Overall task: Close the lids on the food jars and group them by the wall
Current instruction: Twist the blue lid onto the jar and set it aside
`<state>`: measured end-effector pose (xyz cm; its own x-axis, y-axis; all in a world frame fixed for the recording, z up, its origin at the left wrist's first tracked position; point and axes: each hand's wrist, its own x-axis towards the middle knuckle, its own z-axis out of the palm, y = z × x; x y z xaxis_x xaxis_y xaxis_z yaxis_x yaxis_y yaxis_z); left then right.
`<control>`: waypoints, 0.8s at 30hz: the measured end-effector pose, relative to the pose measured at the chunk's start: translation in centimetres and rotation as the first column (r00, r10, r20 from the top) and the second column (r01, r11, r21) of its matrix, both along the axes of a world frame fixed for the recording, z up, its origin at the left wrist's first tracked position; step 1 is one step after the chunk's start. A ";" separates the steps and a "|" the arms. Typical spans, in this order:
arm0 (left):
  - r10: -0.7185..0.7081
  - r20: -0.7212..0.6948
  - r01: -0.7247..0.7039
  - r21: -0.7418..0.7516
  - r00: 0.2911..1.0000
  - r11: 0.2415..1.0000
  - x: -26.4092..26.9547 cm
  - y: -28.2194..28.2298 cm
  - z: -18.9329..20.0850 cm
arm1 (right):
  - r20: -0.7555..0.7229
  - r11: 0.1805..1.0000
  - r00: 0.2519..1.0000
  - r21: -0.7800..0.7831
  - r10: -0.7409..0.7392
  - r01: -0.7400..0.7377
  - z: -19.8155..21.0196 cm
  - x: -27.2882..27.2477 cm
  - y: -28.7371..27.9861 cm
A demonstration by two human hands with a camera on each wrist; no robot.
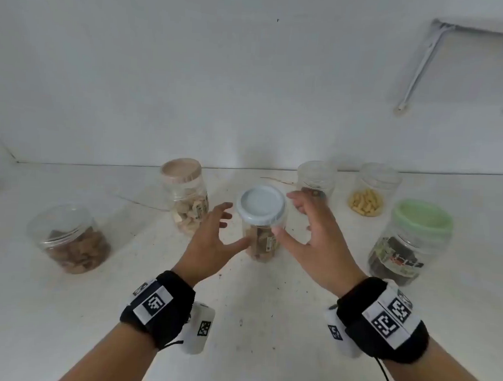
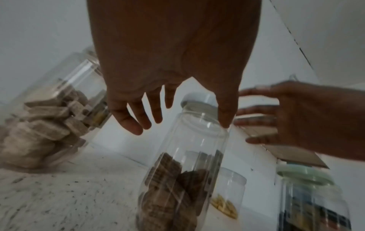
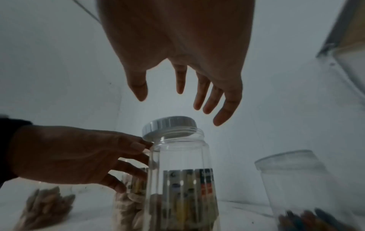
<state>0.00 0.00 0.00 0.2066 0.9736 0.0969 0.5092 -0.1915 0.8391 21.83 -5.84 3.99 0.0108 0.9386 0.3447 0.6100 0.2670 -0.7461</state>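
A clear jar (image 1: 262, 244) of brown biscuits stands mid-table with a pale blue lid (image 1: 261, 206) on its mouth. In the right wrist view the lid (image 3: 169, 125) sits slightly tilted on the jar (image 3: 181, 164). My left hand (image 1: 231, 224) is at the jar's left side with fingers spread; whether its fingertips (image 3: 138, 146) touch the jar's neck I cannot tell. My right hand (image 1: 293, 218) is at the right side, spread and holding nothing, with its thumb close to the jar's shoulder. From the left wrist, my left thumb (image 2: 225, 118) lies against the jar (image 2: 187, 156).
A lidless jar of brown snacks (image 1: 69, 237) stands at the left. A beige-lidded jar (image 1: 185, 199) stands behind the left hand. By the wall are a lidless jar (image 1: 317, 178) and a lidless jar with yellow pieces (image 1: 371, 192). A green-lidded jar (image 1: 409, 243) stands at the right.
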 end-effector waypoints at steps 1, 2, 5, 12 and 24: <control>-0.014 -0.027 0.014 0.017 1.000 1.000 0.3 0.5 0.0 | 0.045 1.000 0.999 0.030 0.002 -0.004 0.2 -0.2 0.7; -0.025 -0.055 0.027 0.033 0.998 0.999 0.7 0.9 0.0 | 0.112 0.999 0.994 0.035 0.003 -0.007 0.5 -0.5 1.4; -0.101 0.029 0.098 0.080 0.995 0.992 1.7 2.2 -0.7 | 0.259 0.999 0.965 0.014 0.041 -0.046 1.2 -1.1 3.2; -0.126 0.242 0.115 0.058 0.962 0.992 4.1 3.6 -3.8 | 0.357 0.993 0.927 -0.073 0.117 -0.097 -0.3 -2.4 5.6; -0.144 0.229 0.131 0.074 0.963 0.989 3.3 2.0 -3.8 | 0.545 0.969 0.809 -0.027 0.221 -0.246 -0.8 -0.3 6.0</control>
<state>3.29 1.99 -3.81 0.3033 0.9288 0.2130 0.2661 -0.2971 0.9170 21.50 0.17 3.23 -0.4064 0.8730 0.2696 0.8260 0.4772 -0.3001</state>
